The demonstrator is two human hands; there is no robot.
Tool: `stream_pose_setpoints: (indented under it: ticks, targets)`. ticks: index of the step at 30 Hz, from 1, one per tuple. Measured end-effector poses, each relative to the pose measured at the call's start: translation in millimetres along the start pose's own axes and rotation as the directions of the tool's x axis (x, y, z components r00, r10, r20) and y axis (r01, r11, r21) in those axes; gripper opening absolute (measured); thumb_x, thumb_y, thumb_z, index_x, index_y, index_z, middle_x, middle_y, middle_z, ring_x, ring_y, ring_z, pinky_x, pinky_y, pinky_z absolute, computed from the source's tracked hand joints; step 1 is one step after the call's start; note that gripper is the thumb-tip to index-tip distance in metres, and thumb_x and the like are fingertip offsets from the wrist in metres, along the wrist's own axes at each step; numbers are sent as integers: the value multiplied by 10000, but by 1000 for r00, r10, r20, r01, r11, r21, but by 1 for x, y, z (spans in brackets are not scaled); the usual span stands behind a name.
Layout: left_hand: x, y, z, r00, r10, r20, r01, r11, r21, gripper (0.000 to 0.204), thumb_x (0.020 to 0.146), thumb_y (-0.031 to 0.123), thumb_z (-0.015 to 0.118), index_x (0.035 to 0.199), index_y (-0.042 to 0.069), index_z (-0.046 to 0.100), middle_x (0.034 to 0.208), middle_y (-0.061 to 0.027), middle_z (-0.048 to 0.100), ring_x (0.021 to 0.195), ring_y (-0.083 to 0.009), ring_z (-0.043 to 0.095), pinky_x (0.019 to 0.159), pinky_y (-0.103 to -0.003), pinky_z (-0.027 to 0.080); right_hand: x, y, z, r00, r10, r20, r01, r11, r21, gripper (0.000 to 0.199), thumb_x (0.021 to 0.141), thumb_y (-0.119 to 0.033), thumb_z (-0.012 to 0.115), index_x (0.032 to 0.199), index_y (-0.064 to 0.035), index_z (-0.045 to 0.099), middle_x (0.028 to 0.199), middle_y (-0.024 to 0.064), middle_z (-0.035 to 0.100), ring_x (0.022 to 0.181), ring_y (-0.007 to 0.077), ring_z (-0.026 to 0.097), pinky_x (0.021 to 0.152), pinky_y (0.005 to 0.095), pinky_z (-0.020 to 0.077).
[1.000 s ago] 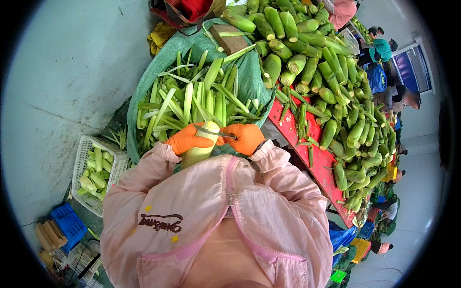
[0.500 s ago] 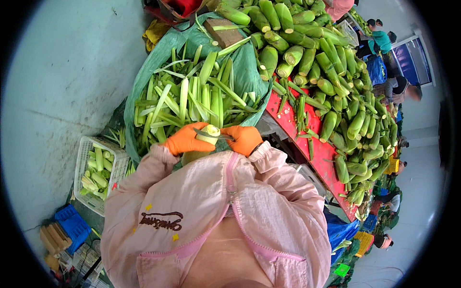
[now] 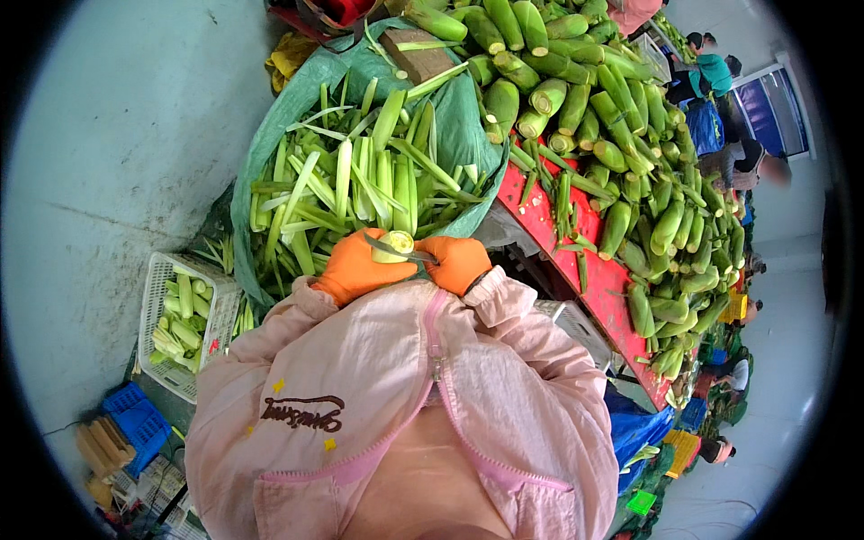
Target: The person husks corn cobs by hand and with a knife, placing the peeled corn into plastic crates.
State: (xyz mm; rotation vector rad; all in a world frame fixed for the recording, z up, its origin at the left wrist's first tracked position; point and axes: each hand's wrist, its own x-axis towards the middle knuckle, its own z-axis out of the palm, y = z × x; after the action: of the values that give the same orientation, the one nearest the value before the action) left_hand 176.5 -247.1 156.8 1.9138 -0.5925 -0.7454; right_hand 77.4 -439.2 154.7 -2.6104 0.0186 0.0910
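My left hand [image 3: 353, 270], in an orange glove, is closed round a thick, pale green shoot [image 3: 393, 243], its round cut end facing up. In my right hand [image 3: 457, 263], also gloved in orange, is a knife [image 3: 416, 256]; its dark, narrow blade lies across the shoot just below the cut end. My fingers hide most of the handle and the lower part of the shoot. Both hands are close together before my chest, above the near rim of a green sack [image 3: 241, 193] full of long, stripped leaf sheaths [image 3: 382, 184].
On my right, a red table [image 3: 598, 310] bears a large heap of unpeeled green shoots [image 3: 621, 153]. A white basket [image 3: 171, 382] with pale, trimmed pieces stands to my left, near a blue crate [image 3: 139, 423]. A wooden block [image 3: 421, 61] rests at the sack's far edge. Other people are far right.
The shoot's cut end has tilted up to show more of its face, and the left hand has shifted slightly right. The knife still crosses the shoot.
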Motion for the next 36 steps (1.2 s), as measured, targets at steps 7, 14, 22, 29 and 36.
stream_pose_setpoints:
  ticks: [7,14,22,29,36]
  targets:
    - [12,-52,-22,947,51,318,81,918,-389,453,679,143,854,1074,35,662,1016,-21,674,916,-120,620,830,-279,491,6,-7,7,995,-100,29,96,990,99,305,752,-158,649,1051,-125,699,890,110,700,786,326,665,686,420,532]
    - [-9,-31,-12,987,-154,51,163,936,-314,445,657,252,860,1002,31,686,958,-48,705,875,-115,639,772,-291,517,24,-25,18,996,-54,67,55,998,-7,281,738,-177,658,1010,-118,699,897,140,692,791,336,663,693,433,529]
    - [-16,-40,-12,989,42,-142,-45,999,-19,440,635,304,833,990,82,697,935,-105,697,855,-266,675,776,-358,528,45,59,68,926,302,226,-262,947,-188,252,820,-243,608,1021,-132,712,887,156,699,828,332,675,728,436,540]
    - [5,-38,-40,850,285,-442,-311,950,16,435,638,198,839,1024,77,681,961,-102,683,879,-259,664,789,-346,520,74,49,25,855,507,112,-472,669,574,368,858,-248,690,1201,-117,661,696,52,667,581,108,624,551,265,490]
    - [2,-57,-50,795,133,-591,-251,960,-122,466,658,110,839,1077,27,651,1050,-92,688,970,-194,655,859,-327,507,193,114,-23,894,346,-285,-251,913,320,478,802,-256,618,1247,-83,600,985,173,699,864,336,674,771,419,517]
